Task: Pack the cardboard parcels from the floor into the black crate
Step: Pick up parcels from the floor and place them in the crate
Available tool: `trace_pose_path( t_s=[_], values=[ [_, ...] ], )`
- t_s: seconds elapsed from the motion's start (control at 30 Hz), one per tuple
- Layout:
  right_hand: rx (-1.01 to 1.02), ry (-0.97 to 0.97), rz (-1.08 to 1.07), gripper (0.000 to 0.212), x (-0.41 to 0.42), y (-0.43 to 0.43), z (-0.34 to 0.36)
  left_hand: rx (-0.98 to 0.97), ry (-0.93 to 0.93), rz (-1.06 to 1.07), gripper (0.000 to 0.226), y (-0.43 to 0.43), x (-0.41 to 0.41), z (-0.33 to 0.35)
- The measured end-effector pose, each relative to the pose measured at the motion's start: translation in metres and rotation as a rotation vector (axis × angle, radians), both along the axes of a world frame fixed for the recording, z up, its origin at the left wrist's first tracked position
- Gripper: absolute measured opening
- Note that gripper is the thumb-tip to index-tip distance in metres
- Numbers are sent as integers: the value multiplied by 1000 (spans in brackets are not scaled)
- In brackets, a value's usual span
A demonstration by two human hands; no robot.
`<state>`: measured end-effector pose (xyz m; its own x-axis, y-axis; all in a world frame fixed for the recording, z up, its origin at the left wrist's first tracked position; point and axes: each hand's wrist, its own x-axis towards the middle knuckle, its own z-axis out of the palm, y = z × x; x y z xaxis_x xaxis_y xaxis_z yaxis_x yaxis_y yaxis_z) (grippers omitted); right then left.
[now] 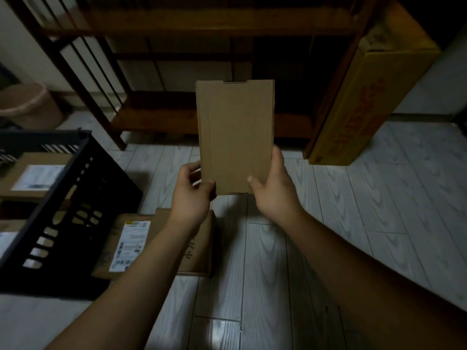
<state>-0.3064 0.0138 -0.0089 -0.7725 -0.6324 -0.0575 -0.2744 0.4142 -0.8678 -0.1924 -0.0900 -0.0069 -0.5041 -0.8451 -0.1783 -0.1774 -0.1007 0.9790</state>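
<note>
A dim room with a pale plank floor [353,223], a dark wooden shelf unit [202,117] across the back and a long yellow carton [366,97] leaning at the right. From my seat, the piece that matters is the flat cardboard parcel [236,137] raised in mid-frame, clear of the floor. Both hands are clamped on its near end: my left hand [192,195] pinches the lower left corner with the thumb on the front face, and my right hand [273,188] clasps the lower right edge the same way.

The parcel's long axis runs straight away from me. The short near edge sits between the hands, the notched flap end points toward the shelf, and the broad face is turned up at the camera.

The black crate [106,183] lies to the left and slightly nearer than the parcel — so the left hand is the closer one. I judge the carry must sweep leftward. At least one labelled parcel [38,173] already lies inside, so the long axis probably has to swing round to fit the free space. Another labelled parcel [131,246] rests on the floor just beside the crate wall, under my left forearm — not yet packed.
</note>
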Motion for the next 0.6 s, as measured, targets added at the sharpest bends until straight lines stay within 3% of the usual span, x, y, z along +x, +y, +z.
trace_pose_path(
  t_s=[0.2, 0.6],
  values=[
    [72, 10, 24, 83, 9, 11, 108, 28, -72, -35, 31, 2, 15, 122],
    [24, -174, 2, 90, 82, 33, 493, 43, -230, -231, 29, 12, 115, 501]
  ],
)
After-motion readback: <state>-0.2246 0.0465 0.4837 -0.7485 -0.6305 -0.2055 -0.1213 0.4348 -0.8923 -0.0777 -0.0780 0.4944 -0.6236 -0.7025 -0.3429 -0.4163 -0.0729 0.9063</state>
